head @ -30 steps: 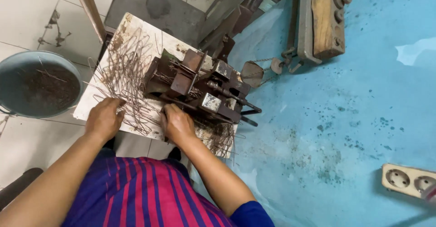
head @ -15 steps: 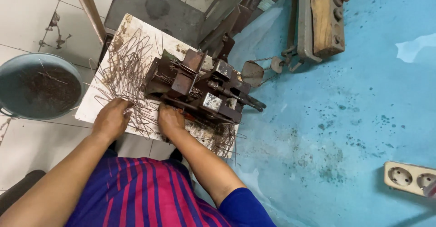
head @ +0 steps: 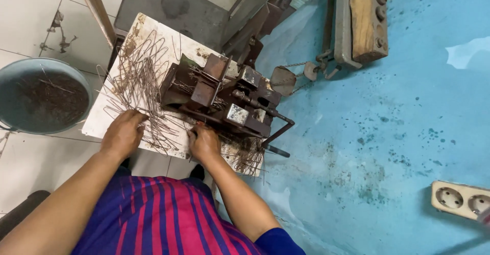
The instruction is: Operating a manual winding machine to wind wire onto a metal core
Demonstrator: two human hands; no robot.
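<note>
Left hand (head: 122, 132) is laid flat, fingers spread, on bent wires (head: 138, 89) left of rusty jig (head: 219, 99). Right hand (head: 203, 144) is curled at jig's near edge; grip can't be told.

Single view, head-mounted, looking steeply down over the wearer's striped shirt (head: 153, 219) and forearms. It faces the white board (head: 153, 35) ahead of the fingers, with the rusty metal jig (head: 219, 99) just beyond the right hand (head: 204, 144) and the left hand (head: 122, 132) beside it. Range is close, about arm's reach. No second view overlaps this one.
</note>
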